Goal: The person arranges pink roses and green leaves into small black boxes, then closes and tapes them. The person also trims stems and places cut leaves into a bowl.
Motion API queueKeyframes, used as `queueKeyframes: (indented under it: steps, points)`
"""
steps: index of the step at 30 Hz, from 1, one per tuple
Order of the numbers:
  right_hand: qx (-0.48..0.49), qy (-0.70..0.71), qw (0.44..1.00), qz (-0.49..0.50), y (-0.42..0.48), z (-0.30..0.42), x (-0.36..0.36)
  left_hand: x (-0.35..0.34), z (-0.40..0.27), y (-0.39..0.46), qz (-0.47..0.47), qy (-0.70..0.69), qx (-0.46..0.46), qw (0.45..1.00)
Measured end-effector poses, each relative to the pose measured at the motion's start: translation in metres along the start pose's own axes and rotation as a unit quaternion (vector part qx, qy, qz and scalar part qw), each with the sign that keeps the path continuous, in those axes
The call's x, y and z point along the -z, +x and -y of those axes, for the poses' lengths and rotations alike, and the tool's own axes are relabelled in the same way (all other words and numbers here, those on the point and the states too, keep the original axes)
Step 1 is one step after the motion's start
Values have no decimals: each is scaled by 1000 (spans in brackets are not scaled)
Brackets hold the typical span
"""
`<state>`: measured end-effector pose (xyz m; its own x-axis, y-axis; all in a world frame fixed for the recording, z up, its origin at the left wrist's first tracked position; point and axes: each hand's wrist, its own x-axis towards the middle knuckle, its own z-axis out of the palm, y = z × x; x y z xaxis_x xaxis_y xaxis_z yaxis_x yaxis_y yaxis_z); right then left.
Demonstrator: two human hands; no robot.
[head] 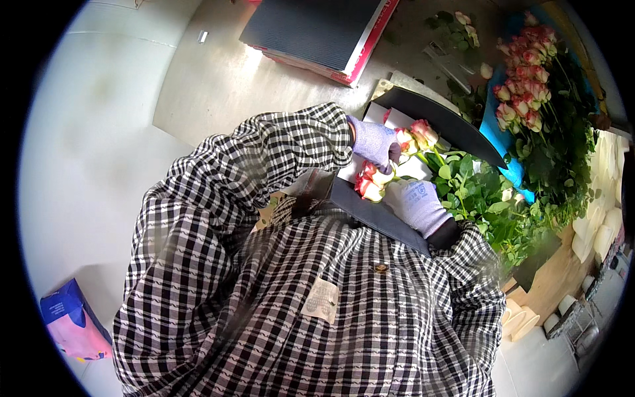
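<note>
Both of my hands wear pale lilac knit gloves. My left hand (375, 144) reaches in among pink-edged cream roses, its fingers curled down between two groups of blooms; whether it pinches one is hidden. Beside its wrist are the upper rose heads (422, 134). Below its fingertips lie the lower rose heads (371, 182). My right hand (417, 204) is closed around the stems just behind those lower blooms. The roses rest on white paper (351, 168) over a dark corrugated sheet (369, 211), whose far flap (436, 116) curves up. Leafy stems (466, 183) trail off to the right.
A stack of dark corrugated sheets (312, 30) lies on the metal table (208, 74). More roses (528, 79) lie at right against a blue sheet (496, 129). Cut leaves and petals (461, 37) are scattered near a metal tool (449, 67). A blue and pink package (74, 320) is at lower left.
</note>
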<state>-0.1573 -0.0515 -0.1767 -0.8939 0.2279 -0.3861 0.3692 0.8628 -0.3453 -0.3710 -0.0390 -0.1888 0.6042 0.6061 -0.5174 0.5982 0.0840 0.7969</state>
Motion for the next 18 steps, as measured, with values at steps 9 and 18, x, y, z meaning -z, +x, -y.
queueKeyframes:
  steps: [9,18]
  points:
    - [-11,16,1000,24,2,5,3,1,2,3,10,21,16,1000]
    - [-280,108,936,-184,-29,-34,70,-40,8,-23,-169,45,9,985]
